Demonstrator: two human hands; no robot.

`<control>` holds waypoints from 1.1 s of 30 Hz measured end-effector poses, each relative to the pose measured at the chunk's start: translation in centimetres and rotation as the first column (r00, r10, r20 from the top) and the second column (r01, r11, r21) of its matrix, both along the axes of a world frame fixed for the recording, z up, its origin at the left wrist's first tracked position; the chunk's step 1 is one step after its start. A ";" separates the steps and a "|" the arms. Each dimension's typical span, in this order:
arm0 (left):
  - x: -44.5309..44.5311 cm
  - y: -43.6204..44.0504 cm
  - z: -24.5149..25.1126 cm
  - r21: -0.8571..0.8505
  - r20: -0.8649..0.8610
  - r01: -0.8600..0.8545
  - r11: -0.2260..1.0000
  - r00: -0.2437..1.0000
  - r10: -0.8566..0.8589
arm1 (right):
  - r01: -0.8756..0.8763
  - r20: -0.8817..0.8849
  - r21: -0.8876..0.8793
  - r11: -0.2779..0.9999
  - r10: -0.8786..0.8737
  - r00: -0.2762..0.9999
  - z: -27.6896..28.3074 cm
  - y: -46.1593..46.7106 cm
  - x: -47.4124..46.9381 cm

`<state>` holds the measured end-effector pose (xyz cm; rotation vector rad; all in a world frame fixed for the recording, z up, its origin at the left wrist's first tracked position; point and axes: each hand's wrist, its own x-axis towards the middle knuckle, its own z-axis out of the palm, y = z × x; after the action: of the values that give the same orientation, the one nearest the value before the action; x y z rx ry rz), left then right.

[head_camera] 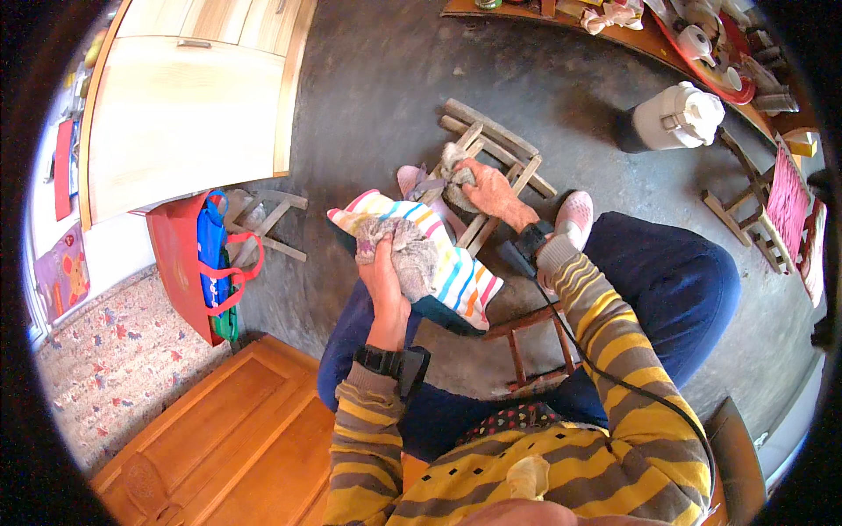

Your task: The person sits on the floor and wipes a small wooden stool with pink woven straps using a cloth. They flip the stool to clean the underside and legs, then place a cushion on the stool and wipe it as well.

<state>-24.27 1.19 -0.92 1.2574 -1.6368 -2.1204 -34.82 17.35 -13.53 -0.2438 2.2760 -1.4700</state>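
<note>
My left hand [387, 284] grips a crumpled grey-beige knit cloth [413, 263], thumb on top. Beneath that bundle a striped cloth [460, 263], white with coloured bands and a dark green underside, drapes by my left knee. Farther forward, my right hand [495, 192] has its fingers closed on a smaller grey fabric piece [454, 156]. That piece is above a low wooden stool frame [503, 141], which stands on the floor between my feet. Whether the right-hand fabric touches the frame cannot be told. My fingertips are partly hidden by the cloth.
A white thermos jug [677, 118] stands at the far right, near a wooden table [631, 41] bearing a red tray [742, 92]. A pink-seated stool [786, 197] is at right. On the left are a pale wooden cabinet [191, 118] and a red bag [177, 263]. A cable [618, 381] runs along my right arm.
</note>
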 end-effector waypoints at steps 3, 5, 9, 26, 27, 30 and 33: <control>0.1 -0.2 0.0 0.008 -0.006 0.009 1.000 1.000 -0.009 | -0.078 -0.137 -0.057 0.995 0.070 0.988 1.0 -0.4 0.1; 0.0 -0.1 0.1 0.013 0.013 0.002 1.000 1.000 -0.002 | 0.056 -0.179 -0.324 0.944 -0.119 0.977 1.1 -1.1 -1.0; -0.2 0.1 0.6 0.002 0.020 -0.002 1.000 1.000 0.002 | 0.501 0.095 -0.441 0.744 -0.516 0.851 -1.0 -0.4 -5.1; -0.4 -0.4 0.3 0.106 0.050 -0.018 0.994 0.999 0.013 | 0.440 0.332 -0.144 0.887 -0.375 0.866 -3.7 -0.8 -0.6; -0.3 -0.6 0.2 0.094 0.033 -0.003 0.996 0.999 0.000 | 0.581 0.505 -0.310 0.753 -0.387 0.771 -3.1 -0.1 -0.2; -0.3 -1.0 -0.4 0.076 -0.047 0.045 0.996 0.998 -0.042 | 0.887 0.806 -0.457 0.072 -0.388 0.447 -1.8 0.9 -0.1; -0.1 -1.5 -0.9 0.049 -0.071 0.085 0.995 0.994 -0.082 | 0.892 0.584 -0.304 0.335 -0.674 0.452 -0.7 3.1 2.0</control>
<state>-24.39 -0.33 -1.83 1.1359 -1.6434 -2.2432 -32.80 20.43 -14.21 1.1246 1.5360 -2.4278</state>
